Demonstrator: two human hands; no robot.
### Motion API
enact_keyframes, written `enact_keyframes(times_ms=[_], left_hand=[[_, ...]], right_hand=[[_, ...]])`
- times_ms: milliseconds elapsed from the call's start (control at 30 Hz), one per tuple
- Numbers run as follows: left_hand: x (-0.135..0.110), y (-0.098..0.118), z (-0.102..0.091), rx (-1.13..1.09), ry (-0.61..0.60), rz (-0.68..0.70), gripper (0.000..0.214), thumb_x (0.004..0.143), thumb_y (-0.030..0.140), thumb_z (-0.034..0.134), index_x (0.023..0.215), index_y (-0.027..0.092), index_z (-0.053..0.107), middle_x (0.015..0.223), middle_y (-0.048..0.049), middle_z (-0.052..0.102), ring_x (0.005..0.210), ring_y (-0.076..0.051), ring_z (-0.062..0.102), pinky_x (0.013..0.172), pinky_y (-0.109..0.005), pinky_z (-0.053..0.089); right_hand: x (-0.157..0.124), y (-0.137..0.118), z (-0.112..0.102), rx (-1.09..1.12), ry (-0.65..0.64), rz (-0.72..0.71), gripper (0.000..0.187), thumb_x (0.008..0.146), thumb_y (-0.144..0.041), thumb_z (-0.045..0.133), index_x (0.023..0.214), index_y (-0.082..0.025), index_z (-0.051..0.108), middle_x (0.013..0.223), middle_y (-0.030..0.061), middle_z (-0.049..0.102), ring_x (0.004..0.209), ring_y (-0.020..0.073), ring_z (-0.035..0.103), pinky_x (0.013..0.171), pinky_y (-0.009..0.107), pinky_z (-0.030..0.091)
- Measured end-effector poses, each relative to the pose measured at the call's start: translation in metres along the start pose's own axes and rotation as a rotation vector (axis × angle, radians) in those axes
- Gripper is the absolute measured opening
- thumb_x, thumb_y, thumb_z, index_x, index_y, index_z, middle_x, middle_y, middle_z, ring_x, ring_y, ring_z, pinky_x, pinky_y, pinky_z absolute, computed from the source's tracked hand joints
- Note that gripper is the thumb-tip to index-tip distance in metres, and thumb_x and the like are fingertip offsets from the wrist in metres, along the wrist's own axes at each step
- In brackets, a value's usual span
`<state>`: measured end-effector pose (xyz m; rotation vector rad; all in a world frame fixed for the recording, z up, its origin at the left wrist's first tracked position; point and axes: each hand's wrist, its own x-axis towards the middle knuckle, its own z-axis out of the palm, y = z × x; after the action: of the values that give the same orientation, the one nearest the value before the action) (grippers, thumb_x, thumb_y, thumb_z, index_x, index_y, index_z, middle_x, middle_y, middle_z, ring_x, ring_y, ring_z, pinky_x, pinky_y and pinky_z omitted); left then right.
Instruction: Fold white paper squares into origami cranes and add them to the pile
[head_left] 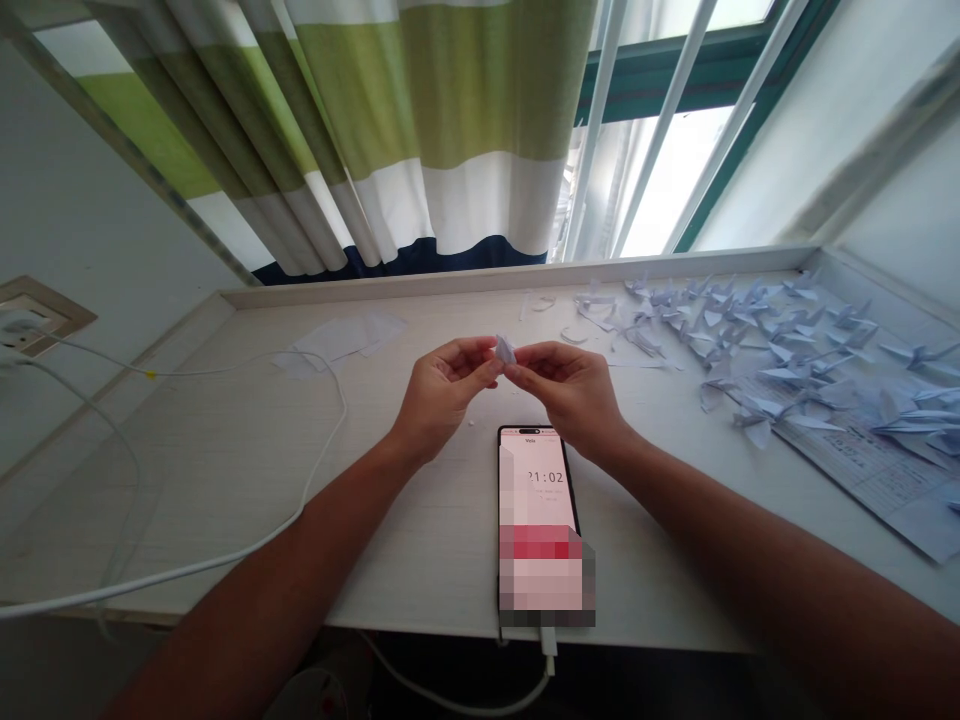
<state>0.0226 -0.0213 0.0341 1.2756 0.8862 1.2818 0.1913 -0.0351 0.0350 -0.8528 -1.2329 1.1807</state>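
Note:
A small folded piece of white paper (505, 350) is pinched between my two hands above the middle of the desk. My left hand (451, 385) grips its left side with thumb and forefinger. From the right, my right hand (571, 390) pinches it the same way, the other fingers curled in. Its finer folds are too small to make out. Just below my hands a phone (536, 500) lies face up, its lit screen partly blurred out. Many folded paper cranes (772, 320) are heaped on the desk to the right.
Flat paper sheets (349, 335) lie at the back left of the white desk (225, 480). A white cable (330, 450) loops across its left side. Paper scraps (574, 335) lie near the cranes. A printed sheet (885, 470) sits under them. A charging cable (549, 640) hangs off the front edge.

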Motion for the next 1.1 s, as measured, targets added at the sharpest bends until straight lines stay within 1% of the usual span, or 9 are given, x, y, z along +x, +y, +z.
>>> enact_keyframes(times_ms=[133, 267, 367, 467, 533, 633, 767, 900, 1100], left_hand=[[0.000, 0.001, -0.001, -0.013, -0.122, -0.114, 0.032, 0.079, 0.041, 0.084, 0.098, 0.016, 0.078, 0.093, -0.0057, 0.077, 0.082, -0.014, 0.068, 0.077, -0.029, 0.056], [0.000, 0.000, 0.001, 0.083, -0.092, -0.069, 0.035, 0.079, 0.047, 0.082, 0.091, 0.014, 0.075, 0.089, -0.0060, 0.076, 0.082, -0.017, 0.070, 0.073, -0.030, 0.058], [-0.001, -0.001, 0.003, 0.149, -0.047, -0.043, 0.039, 0.079, 0.050, 0.081, 0.091, 0.014, 0.072, 0.085, -0.0066, 0.077, 0.078, -0.019, 0.073, 0.069, -0.031, 0.059], [-0.002, -0.001, 0.002, 0.183, -0.033, -0.049, 0.040, 0.079, 0.049, 0.082, 0.092, 0.013, 0.071, 0.079, -0.0074, 0.077, 0.074, -0.020, 0.075, 0.066, -0.031, 0.059], [-0.002, -0.002, 0.002, 0.181, -0.043, -0.042, 0.039, 0.078, 0.048, 0.083, 0.091, 0.013, 0.071, 0.078, -0.0079, 0.077, 0.073, -0.021, 0.075, 0.066, -0.031, 0.059], [-0.002, -0.005, 0.001, 0.159, -0.066, -0.052, 0.039, 0.077, 0.047, 0.084, 0.092, 0.013, 0.072, 0.078, -0.0083, 0.078, 0.074, -0.021, 0.076, 0.067, -0.032, 0.060], [-0.001, -0.009, 0.001, 0.118, -0.075, -0.100, 0.041, 0.076, 0.048, 0.085, 0.092, 0.012, 0.072, 0.078, -0.0084, 0.078, 0.073, -0.022, 0.077, 0.069, -0.034, 0.061], [-0.001, -0.009, 0.004, 0.082, -0.058, -0.148, 0.043, 0.073, 0.048, 0.086, 0.091, 0.012, 0.072, 0.078, -0.0089, 0.078, 0.071, -0.022, 0.077, 0.068, -0.035, 0.061], [-0.004, -0.004, 0.007, 0.042, -0.087, -0.144, 0.042, 0.071, 0.042, 0.089, 0.097, 0.013, 0.072, 0.082, -0.0089, 0.080, 0.076, -0.022, 0.078, 0.076, -0.037, 0.062]], right_hand=[[0.001, -0.001, -0.002, 0.024, -0.036, 0.032, 0.031, 0.069, -0.041, 0.091, 0.087, -0.020, 0.077, 0.087, 0.0045, 0.077, 0.081, 0.0191, 0.072, 0.083, 0.040, 0.062], [0.003, 0.007, -0.006, -0.021, -0.042, 0.001, 0.027, 0.075, -0.039, 0.088, 0.087, -0.019, 0.074, 0.085, 0.0046, 0.076, 0.081, 0.0196, 0.073, 0.082, 0.041, 0.062], [0.003, 0.009, -0.008, -0.256, -0.026, -0.157, 0.024, 0.084, -0.035, 0.081, 0.102, -0.021, 0.074, 0.087, 0.0031, 0.074, 0.081, 0.0190, 0.071, 0.081, 0.041, 0.061], [0.003, 0.004, -0.009, -0.527, -0.025, -0.357, 0.027, 0.090, -0.030, 0.074, 0.116, -0.025, 0.072, 0.099, 0.0047, 0.072, 0.089, 0.0201, 0.070, 0.082, 0.041, 0.061], [0.002, 0.001, -0.009, -0.618, -0.009, -0.431, 0.022, 0.092, -0.027, 0.071, 0.114, -0.025, 0.073, 0.102, 0.0056, 0.071, 0.089, 0.0200, 0.070, 0.079, 0.040, 0.061], [0.002, 0.000, -0.008, -0.644, 0.021, -0.484, 0.013, 0.094, -0.023, 0.068, 0.106, -0.024, 0.073, 0.099, 0.0050, 0.070, 0.085, 0.0192, 0.069, 0.075, 0.039, 0.060], [0.003, 0.002, -0.008, -0.719, 0.046, -0.575, 0.005, 0.093, -0.019, 0.068, 0.094, -0.022, 0.072, 0.095, 0.0055, 0.070, 0.091, 0.0221, 0.068, 0.080, 0.042, 0.058], [0.004, 0.004, -0.009, -0.761, 0.067, -0.583, 0.006, 0.093, -0.017, 0.068, 0.093, -0.022, 0.072, 0.094, 0.0057, 0.073, 0.090, 0.0223, 0.068, 0.079, 0.041, 0.057], [0.003, 0.003, -0.009, -0.760, 0.118, -0.606, 0.008, 0.093, -0.016, 0.067, 0.093, -0.022, 0.072, 0.094, 0.0058, 0.076, 0.089, 0.0226, 0.070, 0.078, 0.041, 0.057]])
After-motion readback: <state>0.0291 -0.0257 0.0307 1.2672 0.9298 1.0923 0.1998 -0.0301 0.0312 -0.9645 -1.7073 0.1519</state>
